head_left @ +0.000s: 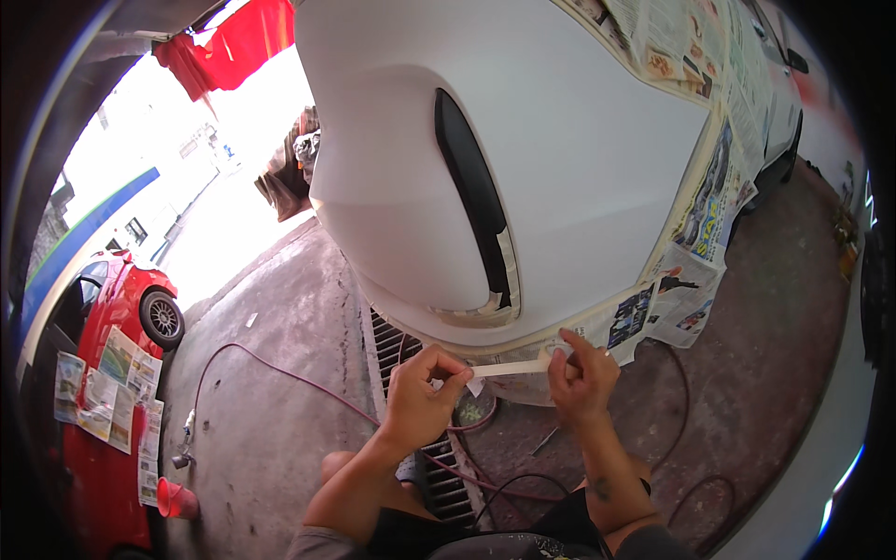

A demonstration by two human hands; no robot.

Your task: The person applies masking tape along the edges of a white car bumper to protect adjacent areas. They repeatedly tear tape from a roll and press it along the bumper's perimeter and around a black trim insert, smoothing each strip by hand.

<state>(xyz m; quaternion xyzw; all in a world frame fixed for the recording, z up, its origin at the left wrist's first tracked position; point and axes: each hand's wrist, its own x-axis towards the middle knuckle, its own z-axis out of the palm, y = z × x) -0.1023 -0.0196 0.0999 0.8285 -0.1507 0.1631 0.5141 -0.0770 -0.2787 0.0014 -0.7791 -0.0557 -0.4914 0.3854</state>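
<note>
Big white curved car panel [588,187] filling upper centre! Below it, lower centre, left hand [417,397] and right hand [588,381], fingers clamped on either end of a narrow cream tape strip [507,369], held straight between them!

- Both ends of the pale cream strip of masking tape [509,369] are hidden, one by the left hand [422,387], the other by the right hand [583,378]; whether a roll sits in the right is unclear.
- The glossy white car body panel [588,205] runs off the top edge.
- The black slatted metal floor grate [387,350] is partly covered by the left forearm and legs.
- The thin purplish-red hose [289,377] disappears behind that forearm.
- The red car [126,289] sinks into the dark left rim, partly covered by newspaper sheets [110,403].
- Glare bleaches the street [219,191].
- Objects along the right wall [845,233] are too small to identify.
</note>
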